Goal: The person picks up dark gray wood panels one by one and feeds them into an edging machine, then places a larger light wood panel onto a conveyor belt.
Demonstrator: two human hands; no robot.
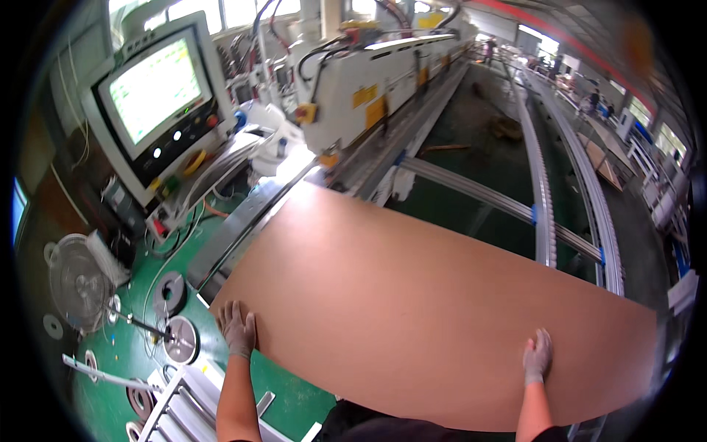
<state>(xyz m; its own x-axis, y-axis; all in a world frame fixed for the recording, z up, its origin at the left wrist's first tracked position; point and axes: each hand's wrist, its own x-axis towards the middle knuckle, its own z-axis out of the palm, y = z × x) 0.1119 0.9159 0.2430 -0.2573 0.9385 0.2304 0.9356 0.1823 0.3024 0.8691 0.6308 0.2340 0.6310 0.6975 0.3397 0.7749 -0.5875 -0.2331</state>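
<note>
A large flat brown board [383,295] lies across in front of me, its far left end at the machine's bed. My left hand [237,328], in a light grey glove, rests on the board's near left edge with the fingers spread and the thumb apart. Farther right, my right hand [538,355], gloved too but with bare skin showing at the fingertips, lies on the top face, fingers stretched forward. Neither hand is wrapped round anything.
A long white machine [346,103] runs away beyond the board. To its left stands a control panel with a lit screen [155,88]. Metal rails [541,184] extend at the right. A roller stand [184,412], reels [180,339] and cables are at the lower left.
</note>
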